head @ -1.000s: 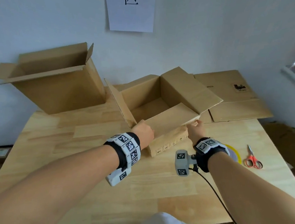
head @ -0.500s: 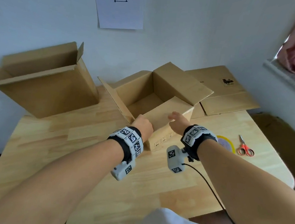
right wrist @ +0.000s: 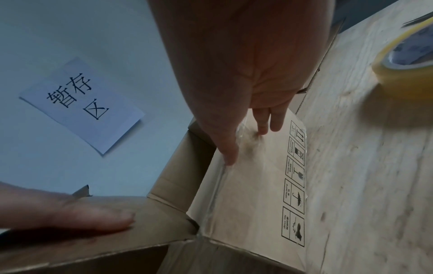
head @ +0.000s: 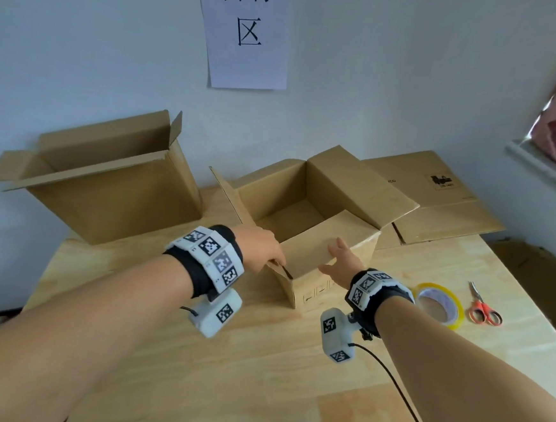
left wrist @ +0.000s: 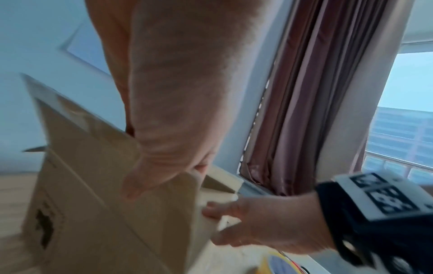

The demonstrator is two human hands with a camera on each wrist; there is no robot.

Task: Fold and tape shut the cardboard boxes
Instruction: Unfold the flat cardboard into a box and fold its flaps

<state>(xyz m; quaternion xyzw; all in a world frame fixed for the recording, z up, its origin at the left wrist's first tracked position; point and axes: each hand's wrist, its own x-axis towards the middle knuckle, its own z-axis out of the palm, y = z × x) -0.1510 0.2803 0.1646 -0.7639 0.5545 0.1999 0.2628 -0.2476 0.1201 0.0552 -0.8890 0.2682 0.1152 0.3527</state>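
Note:
An open cardboard box (head: 308, 193) stands mid-table with its flaps up. My left hand (head: 262, 251) is at its near left corner; in the left wrist view its thumb and fingers (left wrist: 134, 185) pinch the edge of a flap (left wrist: 161, 207). My right hand (head: 340, 262) lies with straight, spread fingers on the near flap (head: 317, 247), which leans inward over the box. In the right wrist view its fingertips (right wrist: 262, 129) touch the taped cardboard (right wrist: 257, 194). A yellow-rimmed tape roll (head: 439, 305) and orange scissors (head: 483, 310) lie to the right of my right wrist.
A second, larger open box (head: 106, 180) stands at the back left against the wall. Flattened cardboard (head: 437, 196) lies at the back right. A paper sign (head: 249, 32) hangs on the wall. The wooden table (head: 257, 375) ends near a window ledge at right.
My right hand has slid left from the near flap's right end to its middle, uncovering the tape roll. The left hand stays at the near left corner. The head view tilted up.

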